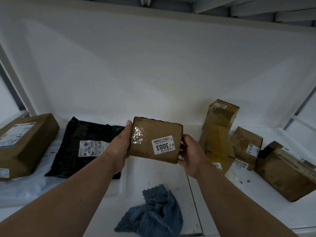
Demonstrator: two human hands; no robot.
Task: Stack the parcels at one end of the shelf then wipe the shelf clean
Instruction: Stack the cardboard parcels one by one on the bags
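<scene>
A small brown cardboard parcel (150, 134) with a white label reading 3003 hangs above the middle of the white shelf (153, 175). My left hand (120, 146) grips its left side and my right hand (189, 154) grips its right side. A black plastic mailer (78, 134) lies flat to the left, with a large brown box (27, 142) beyond it at the far left. On the right stand several brown boxes: a tall stacked pair (218, 130), a small one (246, 144) and a wide one (285, 175). A crumpled blue cloth (153, 212) lies near the front edge.
A white plastic mailer (25, 187) lies under the left parcels. Dirt specks mark the shelf around the cloth and near the right boxes. A white back wall (153, 74) closes the shelf, and another shelf board (119, 7) runs overhead.
</scene>
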